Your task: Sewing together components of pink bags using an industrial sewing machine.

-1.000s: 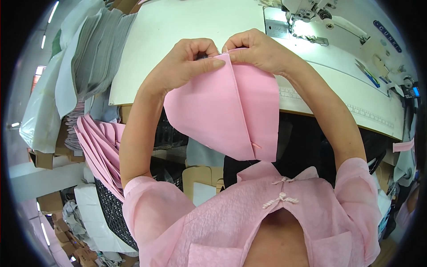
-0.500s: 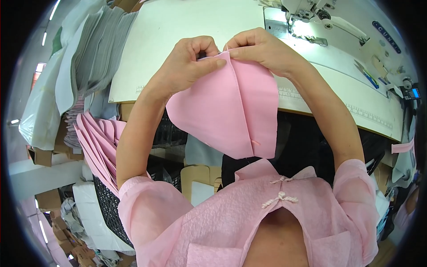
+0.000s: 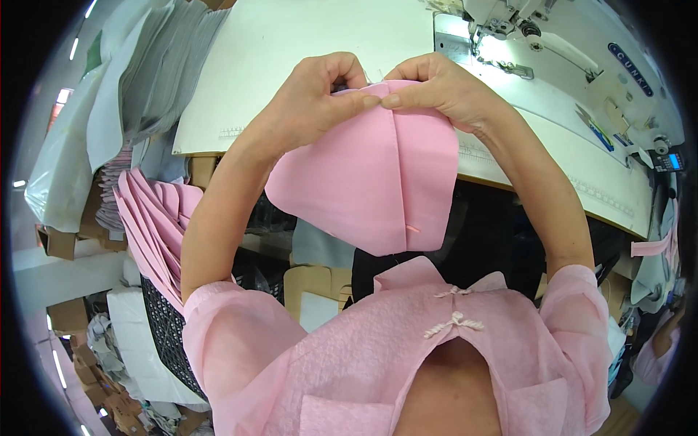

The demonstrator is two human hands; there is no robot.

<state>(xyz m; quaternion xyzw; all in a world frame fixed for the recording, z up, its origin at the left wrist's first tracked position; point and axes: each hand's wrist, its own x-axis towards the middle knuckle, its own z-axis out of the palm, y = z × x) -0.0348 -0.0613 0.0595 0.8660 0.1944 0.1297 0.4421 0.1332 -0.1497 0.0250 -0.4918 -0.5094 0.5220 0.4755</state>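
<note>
My left hand (image 3: 316, 102) and my right hand (image 3: 443, 98) pinch the top edge of a pink fabric piece (image 3: 342, 189), thumbs on the near face and meeting at a vertical seam, index fingers curled behind. The piece hangs in front of the white worktable's edge, made of panels with a rounded lower left corner. A short slit or tab shows low beside the seam. Fine loose threads stick up between my fingers. What lies behind the fabric's top edge is hidden.
A sewing machine (image 3: 502, 22) is at upper right of the worktable (image 3: 283, 36), with scissors (image 3: 596, 127) and a calculator (image 3: 669, 161). Grey material stacks (image 3: 145, 87) stand left, above pink pieces (image 3: 149, 225) in a black basket (image 3: 163, 320). Part of another person (image 3: 658, 349) shows far right.
Both thumbs have shifted along the top edge and now sit closer together over the seam. The fabric has risen slightly in view, and the surroundings at left have shifted a little.
</note>
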